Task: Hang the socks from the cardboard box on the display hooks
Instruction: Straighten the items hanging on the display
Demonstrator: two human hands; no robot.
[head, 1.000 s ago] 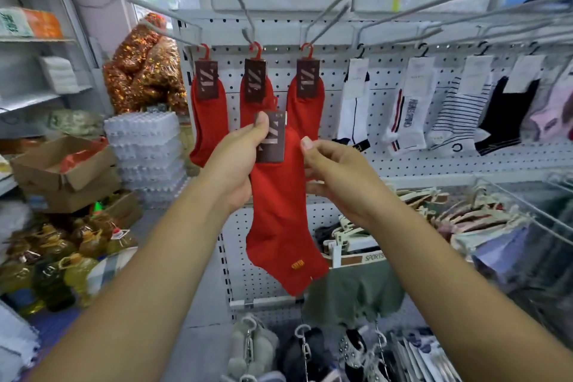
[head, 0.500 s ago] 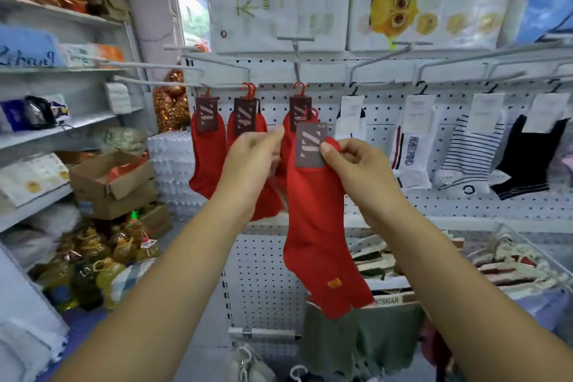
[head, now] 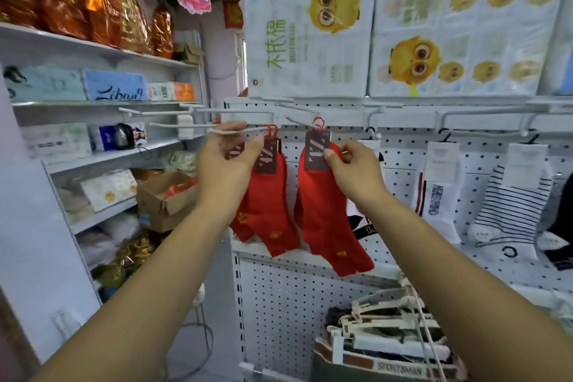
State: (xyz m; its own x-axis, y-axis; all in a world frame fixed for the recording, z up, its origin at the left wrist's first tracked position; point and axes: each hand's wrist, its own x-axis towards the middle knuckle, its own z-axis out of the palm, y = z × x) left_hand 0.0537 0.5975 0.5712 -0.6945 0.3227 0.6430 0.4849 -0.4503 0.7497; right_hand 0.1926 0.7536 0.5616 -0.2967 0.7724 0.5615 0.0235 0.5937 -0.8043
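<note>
An open cardboard box (head: 155,211) sits on the left shelving with red fabric showing inside. The left hand (head: 224,164) is raised at a white display hook (head: 259,129), fingertips curled on its wire and thumb beside the dark label of the red socks (head: 269,214) hanging there. The right hand (head: 356,174) pinches the label (head: 316,149) of another red pair (head: 331,226), whose red hanger sits at the tip of the neighbouring hook (head: 296,120). Striped socks (head: 511,205) hang farther right.

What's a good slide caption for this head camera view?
Right hand pinches a red sock by its tag while the left hand grips a display hook bearing hung socks.
</note>
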